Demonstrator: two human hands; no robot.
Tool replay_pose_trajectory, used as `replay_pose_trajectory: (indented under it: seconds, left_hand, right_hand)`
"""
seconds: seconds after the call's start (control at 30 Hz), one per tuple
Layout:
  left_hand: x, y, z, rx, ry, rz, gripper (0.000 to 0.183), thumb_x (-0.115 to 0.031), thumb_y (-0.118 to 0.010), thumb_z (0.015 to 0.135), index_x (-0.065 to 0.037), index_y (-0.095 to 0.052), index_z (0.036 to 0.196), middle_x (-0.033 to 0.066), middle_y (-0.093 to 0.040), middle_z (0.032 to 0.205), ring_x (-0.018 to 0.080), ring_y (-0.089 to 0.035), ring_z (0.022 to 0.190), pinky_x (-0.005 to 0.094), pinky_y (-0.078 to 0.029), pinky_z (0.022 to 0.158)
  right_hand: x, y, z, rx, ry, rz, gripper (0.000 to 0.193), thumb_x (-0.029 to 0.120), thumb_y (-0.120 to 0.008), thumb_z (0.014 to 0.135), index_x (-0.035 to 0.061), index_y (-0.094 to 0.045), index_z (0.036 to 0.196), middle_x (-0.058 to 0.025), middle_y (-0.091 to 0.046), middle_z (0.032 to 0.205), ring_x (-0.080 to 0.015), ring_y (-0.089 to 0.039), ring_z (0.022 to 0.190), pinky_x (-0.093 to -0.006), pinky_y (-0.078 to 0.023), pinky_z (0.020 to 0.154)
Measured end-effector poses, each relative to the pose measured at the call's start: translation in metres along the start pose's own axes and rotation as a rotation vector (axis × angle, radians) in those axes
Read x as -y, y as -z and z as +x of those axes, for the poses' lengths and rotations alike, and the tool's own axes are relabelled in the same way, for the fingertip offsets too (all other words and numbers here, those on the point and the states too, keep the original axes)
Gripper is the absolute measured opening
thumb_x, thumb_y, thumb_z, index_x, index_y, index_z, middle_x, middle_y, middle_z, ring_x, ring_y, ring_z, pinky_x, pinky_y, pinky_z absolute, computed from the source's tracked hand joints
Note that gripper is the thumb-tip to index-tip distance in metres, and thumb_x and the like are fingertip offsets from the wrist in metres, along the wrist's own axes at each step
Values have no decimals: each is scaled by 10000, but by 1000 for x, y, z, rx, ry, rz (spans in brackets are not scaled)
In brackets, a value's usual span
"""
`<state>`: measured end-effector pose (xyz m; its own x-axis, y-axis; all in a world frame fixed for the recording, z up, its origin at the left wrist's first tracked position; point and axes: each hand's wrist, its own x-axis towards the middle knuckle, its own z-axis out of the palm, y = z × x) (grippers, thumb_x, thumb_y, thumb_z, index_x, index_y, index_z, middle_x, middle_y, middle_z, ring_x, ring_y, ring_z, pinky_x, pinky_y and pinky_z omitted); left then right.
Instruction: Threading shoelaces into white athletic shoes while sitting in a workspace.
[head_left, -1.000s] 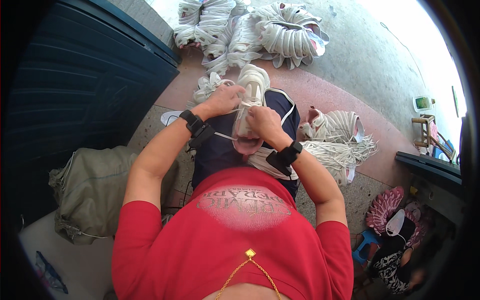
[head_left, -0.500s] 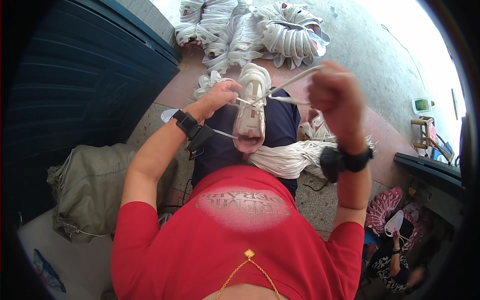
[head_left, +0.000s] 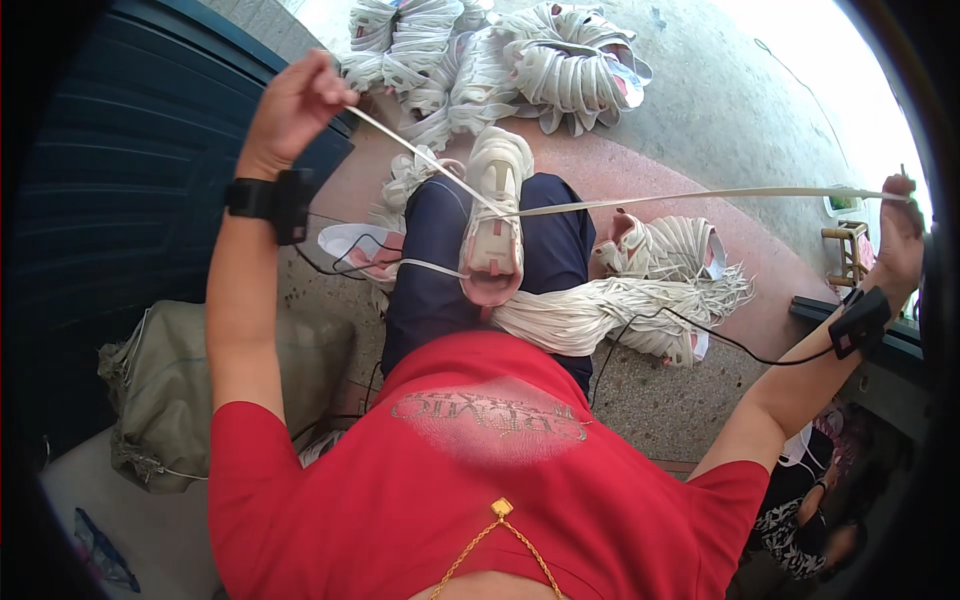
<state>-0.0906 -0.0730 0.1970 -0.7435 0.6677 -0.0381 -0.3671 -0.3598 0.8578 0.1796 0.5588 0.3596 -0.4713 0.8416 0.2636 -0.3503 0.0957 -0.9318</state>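
Observation:
A white and pink shoe upper [head_left: 494,235] lies between my thighs, its toe pointing away from me. From its lacing a white shoelace [head_left: 690,199] runs taut both ways. My left hand [head_left: 300,105], raised at the upper left, pinches one end. Far out at the right, my right hand [head_left: 900,235] grips the other end with the fingers closed. A bundle of loose white laces [head_left: 570,315] lies across my right thigh, its far end spreading out beyond my leg.
Stacks of white shoe uppers [head_left: 570,70] lie ahead on the floor, with more uppers [head_left: 665,245] by my right knee. A green sack [head_left: 230,385] stands at my left beside a dark blue door [head_left: 150,140]. At lower right another person [head_left: 800,510] sits; a wooden stool [head_left: 850,250] stands farther off.
My hands have moved far apart, the left up and leftward, the right out to the right. The lace has been drawn out long and straight on both sides. The shoe upper has barely shifted.

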Motion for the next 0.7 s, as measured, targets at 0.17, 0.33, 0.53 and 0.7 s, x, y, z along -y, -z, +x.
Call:
replay_pose_trajectory:
  seconds: [0.17,0.33,0.53,0.7]
  left_hand:
    - [-100,165,-112,-915,-269,-189,219,-183,-426,1081,-56,-522,930,-15,-339,616,111,-334,508,302,-364,616]
    - [10,104,-75,-777,327,-56,293,-403,-488,1053,-114,-530,1024,-62,-333,621,80,-317,497,306,-361,579]
    - [172,3,-63,-187,683,262,260,-328,-534,1046,-93,-567,939,-58,-436,654,61,-410,532,241,-386,514]
    - [214,-40,-71,-185,488,664,275,-254,-608,995,-7,-726,974,1,-648,784,96,-578,664,227,-476,608]
  right_hand:
    - [-151,7,-76,231,-374,-188,177,117,-518,990,-30,-561,1079,-117,-582,907,-191,-555,827,-319,-440,767]
    - [-241,-58,-284,1041,-556,-408,222,178,-610,1003,6,-704,1107,-41,-690,816,-97,-636,735,-253,-509,671]
    - [-295,-93,-372,1056,361,-830,165,139,-575,858,24,-693,844,-123,-686,1069,-343,-608,1012,-463,-476,830]
    - [-302,-104,-380,970,342,-947,147,132,-597,819,34,-698,860,-98,-635,1162,-288,-549,1110,-460,-413,881]
